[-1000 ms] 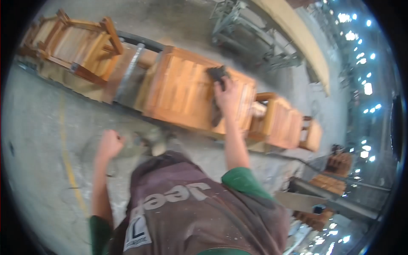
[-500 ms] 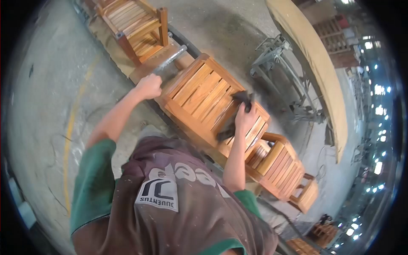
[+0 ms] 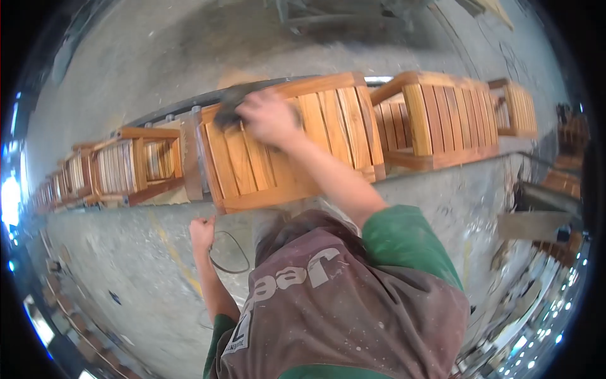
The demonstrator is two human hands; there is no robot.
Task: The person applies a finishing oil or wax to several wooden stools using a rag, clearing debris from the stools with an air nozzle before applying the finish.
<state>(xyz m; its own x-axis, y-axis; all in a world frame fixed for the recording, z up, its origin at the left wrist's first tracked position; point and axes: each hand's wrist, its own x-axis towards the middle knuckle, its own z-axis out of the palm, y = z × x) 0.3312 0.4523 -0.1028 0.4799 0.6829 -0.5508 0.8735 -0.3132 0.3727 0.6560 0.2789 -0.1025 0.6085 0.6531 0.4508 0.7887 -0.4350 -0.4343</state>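
Under my right hand (image 3: 271, 117) is a slatted wooden piece of furniture (image 3: 284, 177), its honey-brown slats facing up. That hand presses a dark cloth (image 3: 228, 114) onto its far left part, with the fingers bent over the cloth and some motion blur. My left hand (image 3: 202, 234) is closed in a fist, low at the near left corner of the same piece. Its thumb side is right by that corner, and no object shows in it.
Slatted wooden chairs (image 3: 451, 117) stand in line to the right, and more chairs (image 3: 117, 167) run off leftward. A dark cable (image 3: 233, 270) loops near my left hand. Concrete floor (image 3: 132, 265) with a yellow line (image 3: 167, 243) lies on my side.
The view has turned, so the row now runs across it. My right hand has moved the cloth from the piece's right part to its far left. My left fist has dropped beside the near corner.
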